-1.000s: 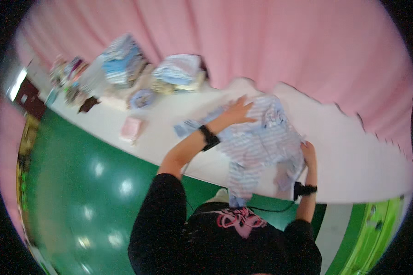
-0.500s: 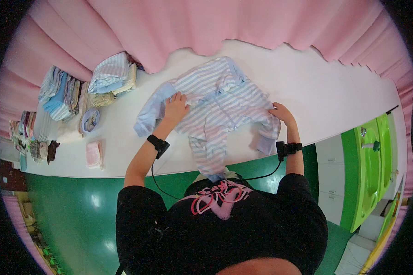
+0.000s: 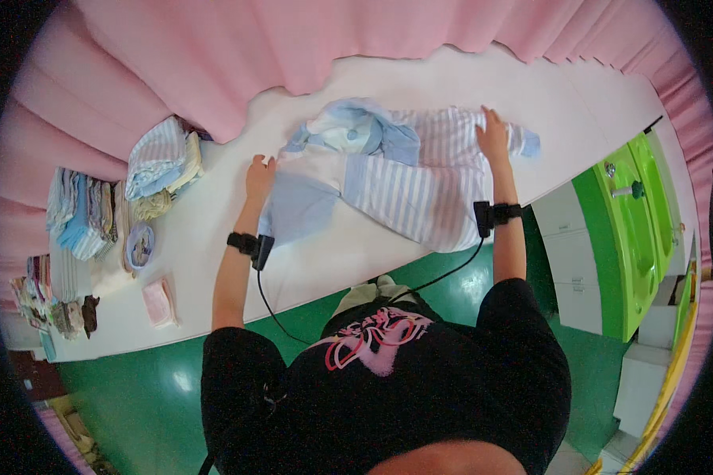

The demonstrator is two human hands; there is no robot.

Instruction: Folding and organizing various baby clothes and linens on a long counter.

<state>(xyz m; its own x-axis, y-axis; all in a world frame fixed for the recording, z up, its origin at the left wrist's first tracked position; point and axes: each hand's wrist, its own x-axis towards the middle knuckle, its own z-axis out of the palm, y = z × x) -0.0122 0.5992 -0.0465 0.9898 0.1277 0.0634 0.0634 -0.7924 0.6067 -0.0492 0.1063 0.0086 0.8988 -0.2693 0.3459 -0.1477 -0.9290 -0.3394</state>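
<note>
A blue-and-white striped children's garment [image 3: 420,194] lies spread across the white table in front of me, partly blurred. At its far side is a pale opening with a light blue edge and a round blue patch. My left hand [image 3: 259,180] is closed at the plain light blue left part [image 3: 297,207] of the garment. On the right, my right hand [image 3: 492,136] grips the striped cloth near its far edge, with a blue-cuffed end [image 3: 528,144] sticking out beyond the fingers. Both wrists wear black straps with cables.
Folded striped clothes [image 3: 157,158] and further stacks [image 3: 83,212] stand at the table's left. Near them are a small round container [image 3: 140,244] and a pink folded cloth [image 3: 159,303]. Pink curtain [image 3: 309,39] borders the far side; a green sink unit [image 3: 638,206] stands right.
The garment has been turned and shifted, so its striped body now stretches to the right. My left hand has moved left, and my right hand has moved farther away. The view has swung slightly.
</note>
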